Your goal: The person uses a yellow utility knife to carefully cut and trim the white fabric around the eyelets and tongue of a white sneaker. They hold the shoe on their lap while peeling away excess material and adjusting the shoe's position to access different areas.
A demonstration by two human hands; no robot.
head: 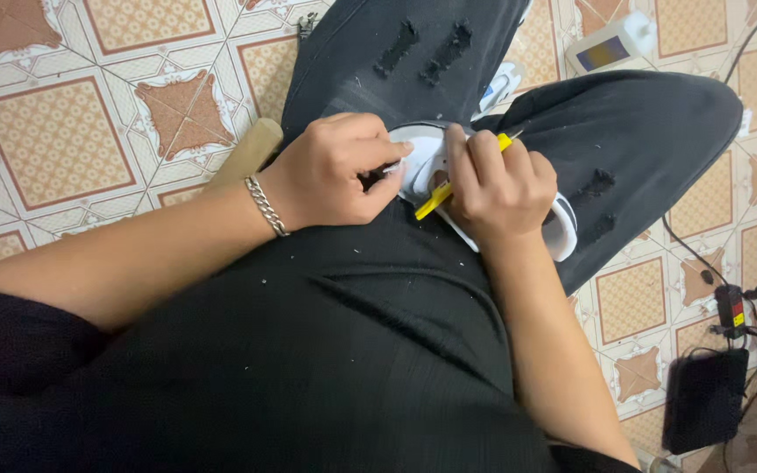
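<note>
A white shoe (422, 158) lies on my lap, resting on my dark ripped jeans (633, 131). My left hand (335, 171), with a silver chain bracelet at the wrist, pinches the shoe's edge with thumb and fingers. My right hand (497, 184) grips a thin yellow-handled tool (438, 196), its metal tip pointing up and right near the shoe's rim. Both hands cover much of the shoe; only its white sole and upper edge show.
A wooden handle (251, 149) lies on the patterned tile floor (54, 140) by my left wrist. A white bottle with a dark label (611, 45) lies at the top right. A black box (704, 398) with cables and a small plug (731, 308) sits at the lower right.
</note>
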